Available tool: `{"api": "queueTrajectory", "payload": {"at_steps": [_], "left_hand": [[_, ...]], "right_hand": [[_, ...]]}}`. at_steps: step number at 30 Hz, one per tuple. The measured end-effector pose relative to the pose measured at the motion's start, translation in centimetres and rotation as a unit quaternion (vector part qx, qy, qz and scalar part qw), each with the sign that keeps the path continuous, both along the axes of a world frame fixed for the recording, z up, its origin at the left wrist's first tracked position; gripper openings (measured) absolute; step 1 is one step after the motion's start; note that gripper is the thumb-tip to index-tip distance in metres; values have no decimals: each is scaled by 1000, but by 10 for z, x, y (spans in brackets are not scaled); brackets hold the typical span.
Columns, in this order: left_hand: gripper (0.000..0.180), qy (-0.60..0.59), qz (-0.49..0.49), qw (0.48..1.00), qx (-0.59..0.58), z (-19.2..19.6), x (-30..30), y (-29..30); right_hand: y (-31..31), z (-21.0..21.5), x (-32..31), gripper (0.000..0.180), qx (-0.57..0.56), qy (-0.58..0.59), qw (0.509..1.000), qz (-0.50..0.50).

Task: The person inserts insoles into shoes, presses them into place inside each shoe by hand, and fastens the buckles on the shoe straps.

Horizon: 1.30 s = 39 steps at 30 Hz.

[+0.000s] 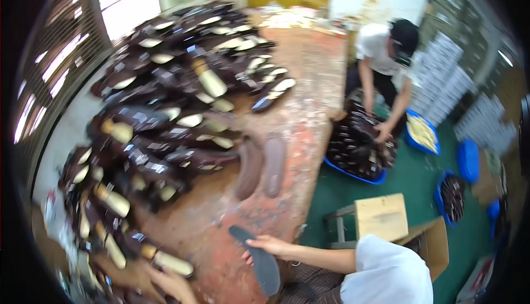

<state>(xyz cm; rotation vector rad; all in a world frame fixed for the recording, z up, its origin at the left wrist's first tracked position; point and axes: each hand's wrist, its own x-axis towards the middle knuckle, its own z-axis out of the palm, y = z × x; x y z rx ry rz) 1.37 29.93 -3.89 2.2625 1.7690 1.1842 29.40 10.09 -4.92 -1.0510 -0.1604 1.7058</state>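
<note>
Insole fitting, seemingly: right hand [270, 245] grips dark flat insole [259, 260]; left hand [172, 285], grip unclear, touches near brown cream-lined shoe [165, 260]. Next: align insole toe-first.

Matt dark insole [258, 257]; worn wooden bench [309, 133]

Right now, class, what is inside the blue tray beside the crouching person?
A heap of dark shoes fills the blue tray; the person's hand rests on it. The tray's bottom is covered.

Your shoe pile [165, 110] fills the table's [309, 72] left; two soles [262, 166] lie right of it; a stool [375, 218] stands lower right.
</note>
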Motion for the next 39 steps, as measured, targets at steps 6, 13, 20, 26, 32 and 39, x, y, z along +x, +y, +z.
{"api": "queueTrajectory", "payload": {"at_steps": [6,13,20,26,32,39], "left_hand": [[26,-271,-266,880,-285,80,38,42],[21,-666,-593,328,-312,227,159,-148],[33,-786,-521,300,-143,269,156,-181],[27,-761,-483,415,128,290,177,-180],[20,-766,-495,394,-111,290,150,-192],[21,-772,-475,390,162,276,201,-190]], "right_hand": [[4,10,2,45,9,3,1000,12],[-5,1,7,45,-40,17,999,-25],[-3,13,0,47,9,-14,1000,-21],[3,13,-7,47,15,-11,1000,-17],[2,14,6,49,21,-32,999,-31],[1,14,-1,48,23,-23,999,-14]]}}
